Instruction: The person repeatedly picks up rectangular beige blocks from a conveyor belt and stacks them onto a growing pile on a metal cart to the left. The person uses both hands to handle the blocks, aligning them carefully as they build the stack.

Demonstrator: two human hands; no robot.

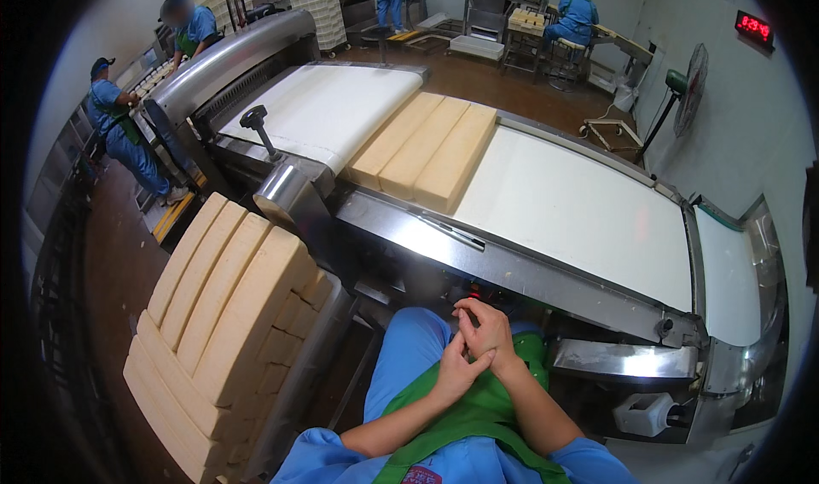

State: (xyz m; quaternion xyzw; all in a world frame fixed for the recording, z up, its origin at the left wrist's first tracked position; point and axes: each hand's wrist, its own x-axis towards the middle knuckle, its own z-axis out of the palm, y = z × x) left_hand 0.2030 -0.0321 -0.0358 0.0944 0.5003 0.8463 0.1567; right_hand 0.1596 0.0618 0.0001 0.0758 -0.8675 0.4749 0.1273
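Note:
My left hand (pixel 455 367) rests over my lap, its thumb laid across the wrist of my right hand (pixel 484 330). The right hand's fingers are loosely bent and apart, and I see nothing in them. Beneath both lies my green apron (pixel 473 407). In front of me, three long pale bread loaves (pixel 425 148) lie side by side on a white conveyor belt (pixel 576 209), against a raised white belt (pixel 326 103). To my left, more long loaves (pixel 237 298) are piled in layers in a translucent plastic crate (pixel 301 369).
A steel side rail (pixel 512 273) runs between me and the belt. A black-knobbed lever (pixel 259 126) stands beside a steel-hooded machine (pixel 237 55). A white plastic jug (pixel 643 413) sits low right. Several co-workers in blue stand or sit farther off. A floor fan (pixel 691 90) stands by the wall.

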